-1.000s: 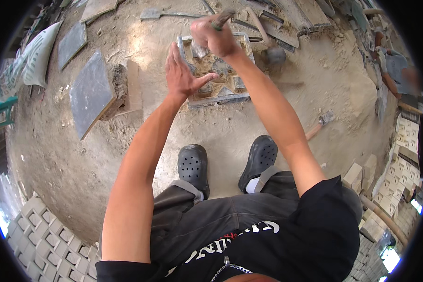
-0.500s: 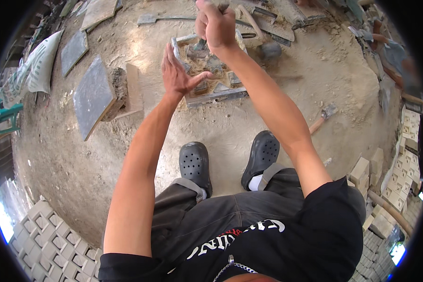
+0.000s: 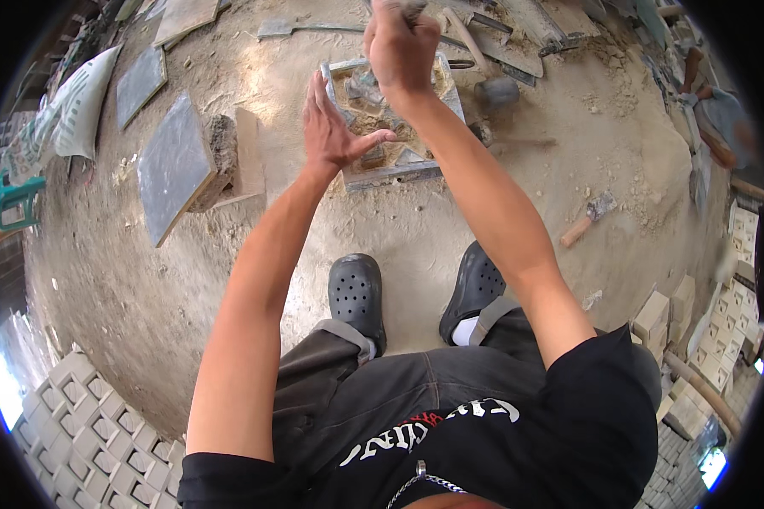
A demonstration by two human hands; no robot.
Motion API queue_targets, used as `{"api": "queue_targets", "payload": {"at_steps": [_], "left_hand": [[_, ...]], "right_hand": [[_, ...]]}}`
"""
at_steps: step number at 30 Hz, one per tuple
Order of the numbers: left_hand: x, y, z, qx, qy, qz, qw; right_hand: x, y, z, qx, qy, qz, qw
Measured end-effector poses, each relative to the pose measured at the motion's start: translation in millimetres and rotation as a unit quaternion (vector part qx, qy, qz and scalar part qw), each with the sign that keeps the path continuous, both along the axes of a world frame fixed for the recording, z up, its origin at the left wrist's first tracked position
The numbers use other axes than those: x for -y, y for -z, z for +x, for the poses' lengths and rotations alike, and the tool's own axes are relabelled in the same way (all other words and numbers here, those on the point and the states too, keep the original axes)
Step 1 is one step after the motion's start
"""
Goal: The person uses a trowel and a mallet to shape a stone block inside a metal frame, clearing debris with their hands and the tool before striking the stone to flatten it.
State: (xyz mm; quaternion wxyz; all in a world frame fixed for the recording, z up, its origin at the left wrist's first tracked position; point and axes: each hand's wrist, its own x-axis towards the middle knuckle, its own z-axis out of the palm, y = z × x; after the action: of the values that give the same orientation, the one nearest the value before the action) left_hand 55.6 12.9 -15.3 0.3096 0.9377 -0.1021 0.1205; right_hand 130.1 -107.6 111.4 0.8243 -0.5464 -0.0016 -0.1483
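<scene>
A metal-edged rectangular mould (image 3: 390, 178) lies on the ground ahead of my feet, with sandy material and several grey angular pieces inside. Over its left side, my left hand (image 3: 331, 134) is open, fingers stretched forward and thumb pointing right. My right hand (image 3: 401, 53) is a fist above the mould's far part, gripping a hand tool whose dark end (image 3: 409, 8) sticks out at the top. The tool's lower part is mostly hidden by the fist, so its kind is unclear. My right forearm covers part of the mould's right side.
A mallet (image 3: 496, 92) lies right of the mould; a long flat-ended bar (image 3: 276, 29) stretches behind it. Nearer right is a wooden-handled scraper (image 3: 587, 220). At left stand a grey slab (image 3: 174, 170), a white sack (image 3: 85, 106) and a green stool (image 3: 17, 202). Pale blocks (image 3: 85, 433) are stacked lower left.
My right fist has shifted slightly up and right in the picture, still gripping the tool. My left hand keeps its spread pose; the whole view has shifted slightly.
</scene>
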Motion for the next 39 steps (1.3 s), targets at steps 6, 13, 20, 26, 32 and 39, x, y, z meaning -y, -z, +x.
{"api": "queue_targets", "payload": {"at_steps": [6, 13, 20, 26, 32, 39], "left_hand": [[2, 1, 7, 0.012, 0.014, -0.008, 1.0], [-4, 19, 1, 0.08, -0.039, -0.12, 0.989], [-15, 5, 23, 0.014, -0.149, -0.159, 0.976], [-40, -16, 40, 0.008, -0.178, -0.185, 0.966], [-39, -30, 39, -0.035, -0.188, -0.165, 0.967], [-48, -15, 34, -0.078, -0.186, -0.18, 0.963]], "right_hand": [[-17, 28, -6, -0.002, 0.044, -0.101, 0.994], [11, -30, -20, -0.116, 0.14, 0.05, 0.982], [-3, 15, -39, -0.046, 0.064, -0.075, 0.994], [4, -31, -35, -0.046, 0.049, -0.001, 0.998], [-10, 8, -49, -0.084, 0.096, -0.025, 0.992], [17, -49, -57, 0.038, -0.118, 0.005, 0.992]]}}
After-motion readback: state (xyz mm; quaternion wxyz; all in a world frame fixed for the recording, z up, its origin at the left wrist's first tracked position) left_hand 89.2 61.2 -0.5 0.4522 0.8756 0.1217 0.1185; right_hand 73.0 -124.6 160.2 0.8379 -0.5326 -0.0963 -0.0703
